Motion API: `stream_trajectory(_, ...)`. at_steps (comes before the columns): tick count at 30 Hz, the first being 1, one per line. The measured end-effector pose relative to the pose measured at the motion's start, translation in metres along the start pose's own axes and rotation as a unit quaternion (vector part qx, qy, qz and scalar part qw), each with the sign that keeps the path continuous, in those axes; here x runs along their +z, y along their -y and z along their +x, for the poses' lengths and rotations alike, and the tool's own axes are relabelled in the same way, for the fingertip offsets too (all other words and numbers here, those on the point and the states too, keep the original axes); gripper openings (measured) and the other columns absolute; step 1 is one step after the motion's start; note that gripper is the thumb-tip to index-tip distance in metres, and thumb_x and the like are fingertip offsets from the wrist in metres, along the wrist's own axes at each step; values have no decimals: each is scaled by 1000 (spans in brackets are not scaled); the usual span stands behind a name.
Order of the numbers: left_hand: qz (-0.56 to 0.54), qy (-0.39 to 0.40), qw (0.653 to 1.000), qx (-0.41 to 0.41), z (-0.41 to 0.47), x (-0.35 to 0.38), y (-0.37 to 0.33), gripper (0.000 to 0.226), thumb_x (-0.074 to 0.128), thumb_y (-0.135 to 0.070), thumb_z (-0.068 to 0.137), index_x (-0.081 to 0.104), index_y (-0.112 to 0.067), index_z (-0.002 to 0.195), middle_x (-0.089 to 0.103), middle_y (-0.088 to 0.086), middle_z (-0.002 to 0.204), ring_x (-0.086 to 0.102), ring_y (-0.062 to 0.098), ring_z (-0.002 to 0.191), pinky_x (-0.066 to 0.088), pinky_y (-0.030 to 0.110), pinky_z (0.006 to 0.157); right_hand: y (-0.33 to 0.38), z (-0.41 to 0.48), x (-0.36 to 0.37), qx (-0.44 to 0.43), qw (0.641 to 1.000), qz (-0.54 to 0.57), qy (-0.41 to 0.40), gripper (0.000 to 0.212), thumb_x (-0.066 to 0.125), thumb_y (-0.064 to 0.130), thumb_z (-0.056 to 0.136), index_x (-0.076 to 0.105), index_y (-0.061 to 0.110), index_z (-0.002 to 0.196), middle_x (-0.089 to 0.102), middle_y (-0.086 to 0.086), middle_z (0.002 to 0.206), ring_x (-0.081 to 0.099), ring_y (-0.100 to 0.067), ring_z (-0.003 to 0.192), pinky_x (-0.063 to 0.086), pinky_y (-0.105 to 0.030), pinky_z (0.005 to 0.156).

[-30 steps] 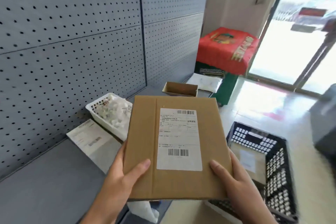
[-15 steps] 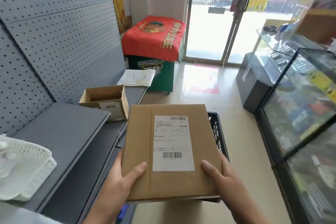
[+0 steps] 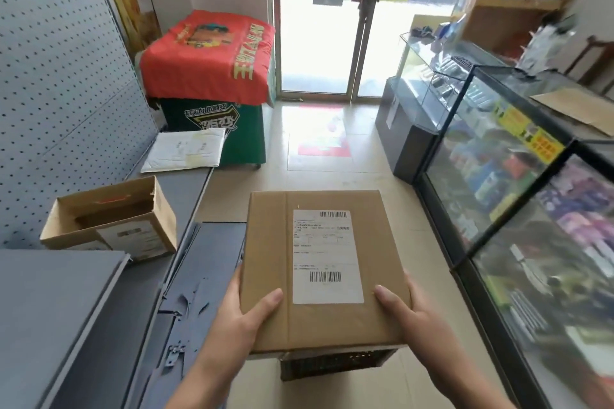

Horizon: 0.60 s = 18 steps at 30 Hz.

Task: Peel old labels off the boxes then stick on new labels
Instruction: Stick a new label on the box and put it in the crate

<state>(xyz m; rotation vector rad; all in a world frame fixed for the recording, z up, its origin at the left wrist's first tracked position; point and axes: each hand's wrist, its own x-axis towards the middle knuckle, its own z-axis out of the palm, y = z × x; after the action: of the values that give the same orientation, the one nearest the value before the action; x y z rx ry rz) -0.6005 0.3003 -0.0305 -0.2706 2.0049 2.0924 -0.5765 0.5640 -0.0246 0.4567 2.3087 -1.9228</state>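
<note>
I hold a flat brown cardboard box (image 3: 269,272) level in front of me with both hands. A white shipping label (image 3: 327,256) with two barcodes is stuck on its top face. My left hand (image 3: 247,312) grips the near left corner, thumb on top and fingers underneath. My right hand (image 3: 407,312) grips the near right corner the same way. A black plastic crate (image 3: 332,364) shows on the floor below the box, mostly hidden by it.
An open small carton (image 3: 109,219) with a label on its side and a white mailer (image 3: 186,149) lie on the grey shelf (image 3: 59,302) at left. Glass display counters (image 3: 518,176) line the right. A red-draped green box (image 3: 212,76) stands by the door.
My view has swung right, away from the pegboard and white basket toward the door. The box has stayed in both hands and now hangs over the black crate.
</note>
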Motion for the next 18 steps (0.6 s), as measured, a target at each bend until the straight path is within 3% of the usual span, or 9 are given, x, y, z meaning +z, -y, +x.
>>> stream_trajectory(5, 2, 13, 1000, -2, 33, 10, 3, 68, 75, -37, 83, 43, -35, 144, 72, -13, 117, 70, 5, 104, 59, 23, 79, -7, 31, -8, 17, 1000, -4, -11, 37, 65, 37, 94, 54, 40, 129, 70, 23, 114, 66, 2, 105, 52, -31, 97)
stream_trajectory(12, 20, 6, 1000, -5, 82, 38, 15, 70, 75, -38, 84, 42, -36, 146, 69, -15, 124, 68, 6, 110, 59, 26, 85, -24, 93, -29, 17, 1000, 8, 13, 29, 65, 34, 94, 54, 41, 120, 71, 27, 106, 68, 4, 99, 52, -15, 79)
stream_trajectory(16, 32, -9, 999, -16, 112, 56, 19, 73, 75, -39, 83, 41, -33, 148, 70, -14, 123, 69, 6, 108, 59, 24, 82, -33, 135, -43, 29, 999, -3, 39, 46, 66, 41, 92, 48, 40, 135, 70, 21, 117, 67, 2, 104, 53, -30, 96)
stream_trajectory(18, 41, -13, 999, -24, 127, 63, 24, 75, 74, -41, 82, 40, -32, 149, 70, -13, 124, 69, 6, 109, 58, 24, 83, -39, 157, -49, 34, 998, -7, 56, 51, 66, 40, 92, 45, 38, 139, 68, 20, 121, 66, 3, 105, 53, -26, 94)
